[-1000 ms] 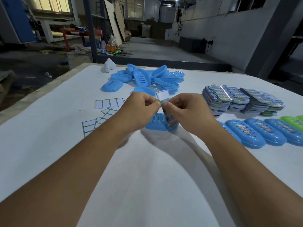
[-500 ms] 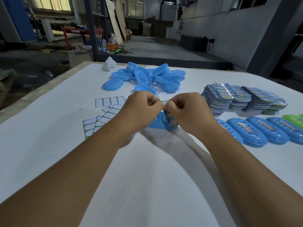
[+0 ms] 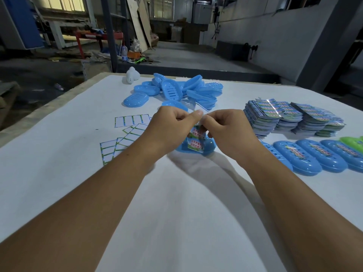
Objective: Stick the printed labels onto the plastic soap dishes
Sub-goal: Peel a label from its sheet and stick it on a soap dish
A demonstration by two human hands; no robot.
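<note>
Both hands are meeting above the middle of the white table point(image 3: 59, 173), fingers curled, pinching a printed label point(image 3: 196, 141) between them: the left hand point(image 3: 169, 128) is gripping it from the 9 o'clock side and the right hand point(image 3: 225, 130) from the 3 o'clock side, fingertips almost touching. The label is hanging down in front of a blue soap dish point(image 3: 209, 148) that is lying on the table just under the hands. At 12 o'clock a loose pile of blue soap dishes point(image 3: 176, 91) is lying, with a small white object point(image 3: 132, 75) beyond it at 11. At 9 o'clock empty backing sheets point(image 3: 129, 132) are lying scattered. At 2 o'clock stacks of printed labels point(image 3: 290, 116) are sitting, and at 3 o'clock a row of labelled dishes point(image 3: 314, 156) is lying side by side, blue ones with a green dish point(image 3: 353, 143) at its far end.
</note>
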